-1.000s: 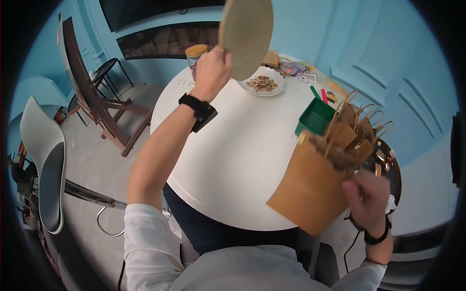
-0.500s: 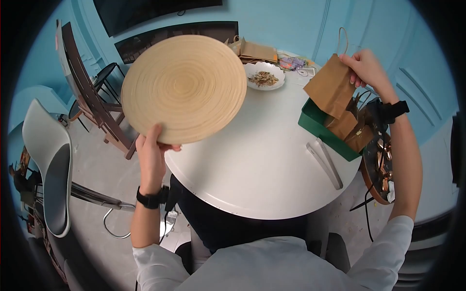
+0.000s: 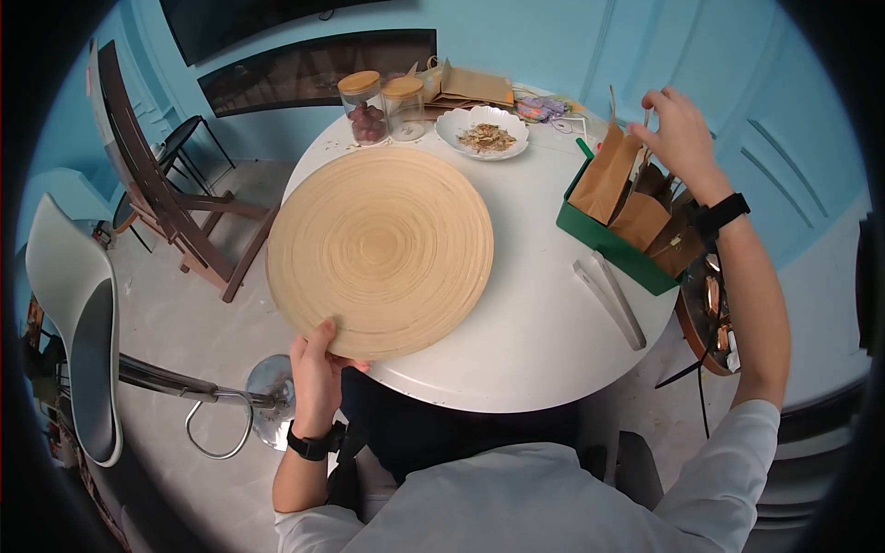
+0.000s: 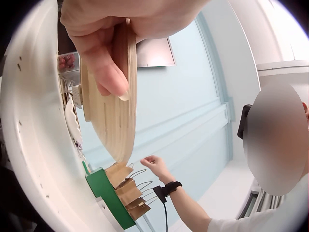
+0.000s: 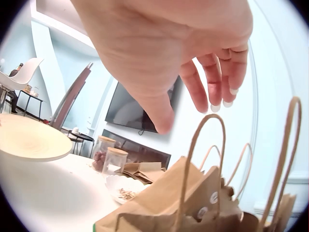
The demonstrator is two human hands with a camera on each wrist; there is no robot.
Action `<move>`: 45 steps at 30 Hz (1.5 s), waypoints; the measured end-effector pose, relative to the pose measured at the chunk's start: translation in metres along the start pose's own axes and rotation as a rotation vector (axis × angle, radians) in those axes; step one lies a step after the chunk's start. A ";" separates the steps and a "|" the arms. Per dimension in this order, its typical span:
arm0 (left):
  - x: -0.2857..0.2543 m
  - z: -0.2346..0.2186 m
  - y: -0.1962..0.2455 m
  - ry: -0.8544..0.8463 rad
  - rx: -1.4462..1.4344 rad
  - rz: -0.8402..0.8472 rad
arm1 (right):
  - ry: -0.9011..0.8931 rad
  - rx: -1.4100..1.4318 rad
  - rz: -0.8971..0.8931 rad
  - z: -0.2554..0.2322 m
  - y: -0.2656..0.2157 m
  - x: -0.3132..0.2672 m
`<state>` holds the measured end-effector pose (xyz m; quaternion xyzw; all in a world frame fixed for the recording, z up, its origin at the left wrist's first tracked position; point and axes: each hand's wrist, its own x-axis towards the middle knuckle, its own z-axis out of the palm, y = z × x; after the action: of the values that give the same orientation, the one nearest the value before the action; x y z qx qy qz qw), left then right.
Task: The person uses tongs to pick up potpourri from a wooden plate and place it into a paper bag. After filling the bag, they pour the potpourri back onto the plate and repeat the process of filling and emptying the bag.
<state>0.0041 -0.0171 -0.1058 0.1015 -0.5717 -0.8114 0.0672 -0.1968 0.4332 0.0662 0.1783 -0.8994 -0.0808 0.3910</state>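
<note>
My left hand (image 3: 318, 382) grips the near edge of a round wooden plate (image 3: 380, 244), thumb on its ringed upper face and fingers beneath. In the left wrist view the plate shows nearly edge-on. My right hand (image 3: 684, 143) hovers at the top of a brown paper bag (image 3: 607, 180), which stands in a green box (image 3: 604, 238) with several other bags. From the right wrist, its thumb and fingers are spread apart just above a twisted paper handle (image 5: 212, 116), holding nothing.
Metal tongs (image 3: 610, 300) lie in front of the green box. Farther back are a scalloped white bowl (image 3: 445, 136) of dried bits, a jar of dark red balls (image 3: 369, 124), another lidded jar (image 3: 404, 109) and flat paper bags (image 3: 473, 88). A side table (image 3: 691, 323) stands at right.
The plate has come down from high over the table and turned its face up. My right hand has moved a bag from the table's front right into the green box and let go.
</note>
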 end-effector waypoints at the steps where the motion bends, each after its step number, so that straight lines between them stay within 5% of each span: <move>1: -0.002 0.000 -0.002 -0.014 0.010 -0.023 | -0.004 -0.021 0.056 0.000 0.010 0.008; 3: -0.007 0.002 -0.004 -0.030 0.017 -0.044 | -0.005 -0.045 0.111 0.002 0.023 0.023; 5: -0.010 0.008 -0.004 -0.004 0.022 -0.047 | -0.527 0.113 0.367 0.003 0.035 0.039; 7: -0.013 0.009 -0.006 -0.008 0.018 -0.054 | -0.661 0.160 0.351 0.022 0.048 0.044; 9: -0.015 0.009 -0.007 -0.010 0.016 -0.059 | -0.990 0.295 0.363 0.032 0.047 0.048; 13: -0.018 0.004 -0.008 -0.016 0.043 -0.094 | -1.093 0.671 0.580 0.035 0.040 0.046; 17: -0.020 0.002 -0.011 -0.032 0.046 -0.122 | -0.898 0.597 0.575 0.030 0.040 0.042; 23: -0.022 0.002 -0.018 -0.033 0.041 -0.144 | -0.466 0.138 0.277 0.004 0.006 0.009; 28: -0.020 0.003 -0.025 -0.038 0.058 -0.163 | -0.452 0.078 0.242 0.000 0.002 0.018; 31: -0.020 0.004 -0.027 -0.032 0.053 -0.161 | -0.602 0.026 0.278 0.004 0.004 0.026; 33: -0.022 0.004 -0.029 -0.024 0.038 -0.159 | -0.412 -0.025 0.249 0.012 0.002 0.018; 39: -0.023 0.005 -0.030 -0.015 0.055 -0.190 | -0.307 -0.170 0.151 0.009 -0.016 -0.003; 41: -0.023 0.004 -0.031 -0.034 0.031 -0.170 | -0.391 -0.094 -0.033 -0.007 -0.036 -0.021; 45: -0.026 0.003 -0.031 -0.060 0.029 -0.196 | -0.327 0.150 0.020 -0.040 -0.061 -0.032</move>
<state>0.0288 0.0019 -0.1313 0.1335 -0.5723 -0.8085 -0.0315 -0.1314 0.3894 0.0542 0.1825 -0.9562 -0.0378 0.2258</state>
